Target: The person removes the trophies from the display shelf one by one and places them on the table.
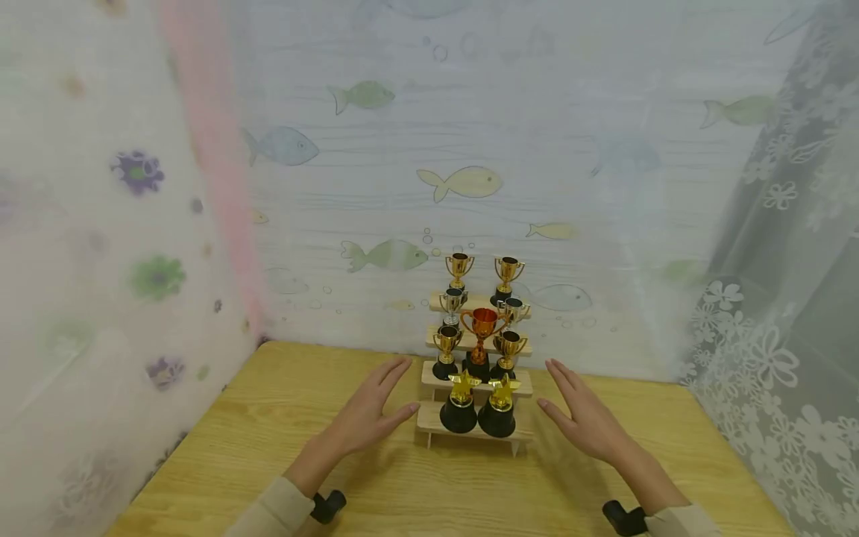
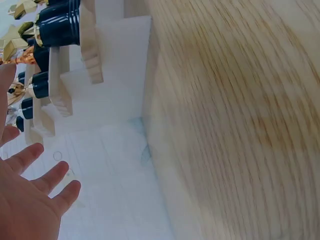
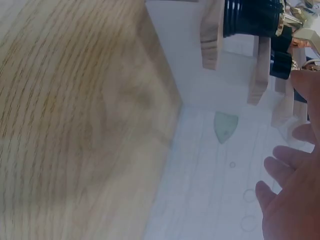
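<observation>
Star trophies (image 1: 459, 412), two of them with black bases, stand side by side on the lowest step of a wooden stand (image 1: 430, 419). One step up, a red cup (image 1: 484, 322) stands between two smaller gold cups (image 1: 446, 343). Above these are two silver cups (image 1: 452, 299), and two more gold cups stand on the top step.

The stand is on a wood-grained tabletop (image 1: 268, 418), in front of a cloth (image 1: 550, 127) printed with fish. Left hand (image 1: 372, 406) is just beside the stand's left side, fingers outstretched, thumb apart from them; I cannot tell whether the thumb touches the lowest step. Right hand (image 1: 582, 414) is near the opposite side, likewise with thumb and fingers apart. Pale sleeves (image 1: 278, 511) cover both forearms.
</observation>
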